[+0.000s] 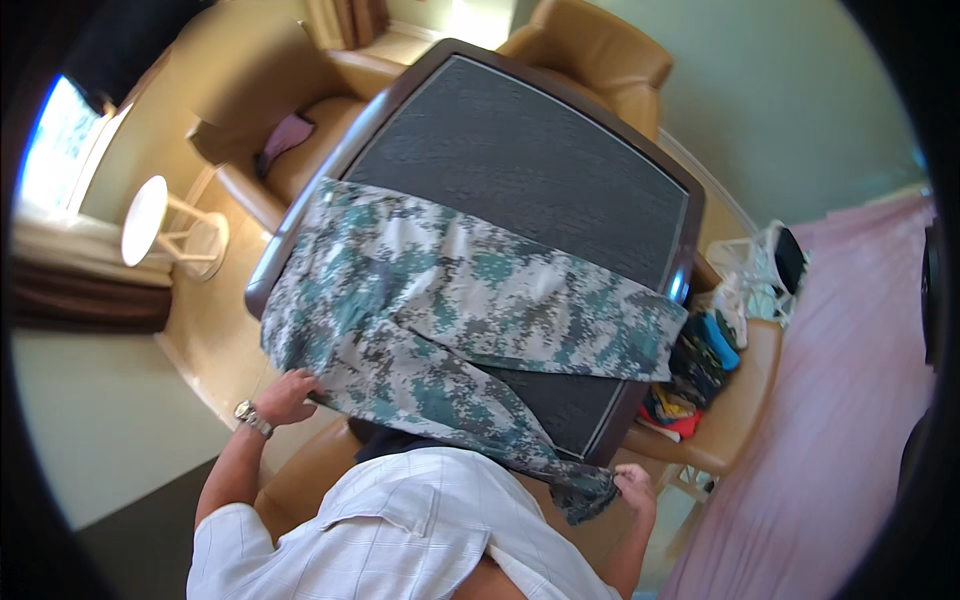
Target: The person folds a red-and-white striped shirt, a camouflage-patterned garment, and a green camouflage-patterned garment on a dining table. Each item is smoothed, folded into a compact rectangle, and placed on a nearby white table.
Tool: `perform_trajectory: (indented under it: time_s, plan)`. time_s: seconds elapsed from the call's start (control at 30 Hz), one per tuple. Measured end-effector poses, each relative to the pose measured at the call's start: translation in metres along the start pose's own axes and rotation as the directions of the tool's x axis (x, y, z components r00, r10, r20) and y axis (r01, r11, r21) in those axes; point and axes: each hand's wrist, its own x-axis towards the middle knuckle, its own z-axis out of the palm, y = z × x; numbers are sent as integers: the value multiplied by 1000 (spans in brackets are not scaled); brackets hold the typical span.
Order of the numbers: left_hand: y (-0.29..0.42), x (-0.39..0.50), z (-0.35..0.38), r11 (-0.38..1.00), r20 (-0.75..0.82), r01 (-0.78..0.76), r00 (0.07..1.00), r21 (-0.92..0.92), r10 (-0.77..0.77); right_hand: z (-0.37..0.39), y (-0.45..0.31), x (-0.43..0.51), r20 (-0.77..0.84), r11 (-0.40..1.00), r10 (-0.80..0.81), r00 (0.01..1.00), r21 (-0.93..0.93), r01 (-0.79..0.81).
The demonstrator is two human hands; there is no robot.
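Camouflage trousers (465, 300) in green, grey and white lie spread across a dark table (540, 157). Their waist end is at the left edge and both legs run to the right. My left hand (289, 397), with a metal watch at the wrist, grips the trousers' near edge below the waist. At the lower right, my right hand (636, 487) pinches the hem of the near leg, which hangs bunched past the table's near corner. The far leg lies flat, its hem reaching over the right table edge.
Tan armchairs (600, 52) surround the table. A chair on the right bears a pile of folded clothes (697, 367). A pink cloth (289, 139) rests on the left armchair. A small round stool (146, 221) stands at left; a pink curtain (817, 375) hangs at right.
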Motion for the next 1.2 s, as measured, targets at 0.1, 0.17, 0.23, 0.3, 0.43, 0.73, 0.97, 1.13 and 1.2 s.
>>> perform_trajectory:
  time_s: [0.1,0.17,0.23,0.3,0.43,0.73,0.97,1.13,1.2]
  plan:
    - [24,18,-37,975,29,37,999,-218,-31,4,12,25,-165,968,-228,960,-141,206]
    - [30,33,-47,940,-59,134,985,-314,-160,20,-33,34,-258,948,-309,915,-160,275]
    - [2,65,-45,902,-209,203,932,-380,-298,39,-79,39,-414,947,-321,852,-150,284]
    - [-36,98,-39,938,-468,41,858,-345,-210,50,-106,53,-481,941,-338,809,-147,305]
    - [-125,155,-41,981,-652,116,734,-155,-190,44,-106,117,-576,974,-186,796,-1,227]
    - [-176,210,-48,911,-728,394,587,-126,-354,37,-180,172,-621,830,171,765,509,228]
    - [-193,237,-74,802,-502,336,643,-494,-578,20,-190,224,-658,791,174,732,536,294]
    - [-188,236,-81,844,-569,177,667,-506,-481,5,-176,258,-748,875,79,659,369,314]
    - [-151,271,-72,733,-457,144,699,-665,-551,-32,-150,255,-846,883,64,529,296,366]
